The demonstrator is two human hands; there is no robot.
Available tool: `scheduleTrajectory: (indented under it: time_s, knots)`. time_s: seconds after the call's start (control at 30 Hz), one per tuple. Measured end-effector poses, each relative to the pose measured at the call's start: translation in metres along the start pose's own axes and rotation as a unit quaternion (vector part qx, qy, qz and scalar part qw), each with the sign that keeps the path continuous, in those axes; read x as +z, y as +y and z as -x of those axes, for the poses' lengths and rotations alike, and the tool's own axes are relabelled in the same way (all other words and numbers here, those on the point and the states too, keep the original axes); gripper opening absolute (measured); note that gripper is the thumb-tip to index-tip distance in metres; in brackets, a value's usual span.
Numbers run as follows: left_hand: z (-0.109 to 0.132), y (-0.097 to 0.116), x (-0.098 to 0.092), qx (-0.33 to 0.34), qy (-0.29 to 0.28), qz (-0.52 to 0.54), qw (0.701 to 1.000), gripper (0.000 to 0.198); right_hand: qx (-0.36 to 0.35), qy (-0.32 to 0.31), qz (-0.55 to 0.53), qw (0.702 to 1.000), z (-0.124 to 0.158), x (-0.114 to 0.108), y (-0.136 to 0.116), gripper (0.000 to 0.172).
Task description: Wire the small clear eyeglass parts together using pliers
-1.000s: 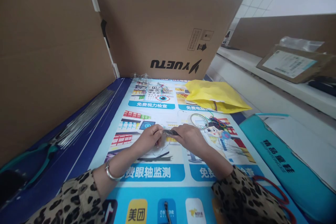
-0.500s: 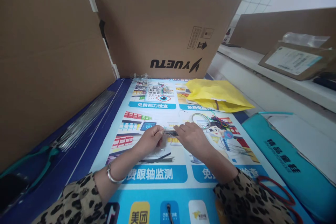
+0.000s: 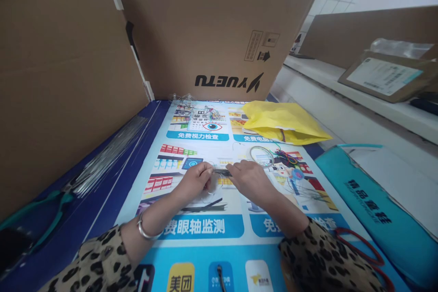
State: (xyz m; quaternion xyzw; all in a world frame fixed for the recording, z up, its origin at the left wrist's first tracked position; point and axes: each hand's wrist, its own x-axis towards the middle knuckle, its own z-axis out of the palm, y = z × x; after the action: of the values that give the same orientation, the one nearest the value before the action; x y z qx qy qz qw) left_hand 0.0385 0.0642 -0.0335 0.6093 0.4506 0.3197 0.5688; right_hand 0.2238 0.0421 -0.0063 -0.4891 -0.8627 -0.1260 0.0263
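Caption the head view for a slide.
Right hand grips a slim dark tool, its tip at the left hand, above a printed sheet.

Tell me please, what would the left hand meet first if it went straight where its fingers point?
Most likely the dark slender tool held in the right hand; its tip lies close by the left hand, though depth leaves contact unclear.

Soft, dim light — left cardboard [image 3: 61, 77] shadowed — frame edges stretched, blurry.
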Motion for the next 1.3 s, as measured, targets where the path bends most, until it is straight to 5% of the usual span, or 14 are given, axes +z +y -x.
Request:
scheduleTrajectory:
  time_s: [0.47,0.7,0.8,0.9,1.03,1.1,1.3]
  knots:
    - [0.003,0.005,0.001,0.001,-0.001,0.023,1.0,0.02,0.058,-0.04,-0.164,0.984,-0.003,0.006,0.002,0.025]
    - [-0.003,0.002,-0.004,-0.007,0.072,0.059,0.996,0.02,0.081,0.057,-0.267,0.958,-0.004,0.019,0.011,0.027]
    - [-0.004,0.002,-0.005,-0.003,0.087,0.099,0.991,0.022,0.171,0.1,-0.368,0.909,-0.005,0.017,0.013,0.03]
    - [-0.004,0.002,-0.005,-0.006,0.089,0.115,0.989,0.024,0.256,0.112,-0.497,0.822,-0.006,0.013,0.012,0.03]
    - [-0.003,0.002,-0.004,-0.002,0.095,0.123,0.988,0.024,0.261,0.127,-0.617,0.732,-0.009,0.018,0.007,0.037]
    - [-0.004,0.001,-0.005,0.002,0.1,0.12,0.988,0.024,0.26,0.134,-0.608,0.738,-0.01,0.023,0.004,0.037]
    - [-0.004,-0.001,-0.005,0.015,0.115,0.121,0.986,0.024,0.229,0.137,-0.448,0.853,-0.008,0.035,-0.005,0.025]
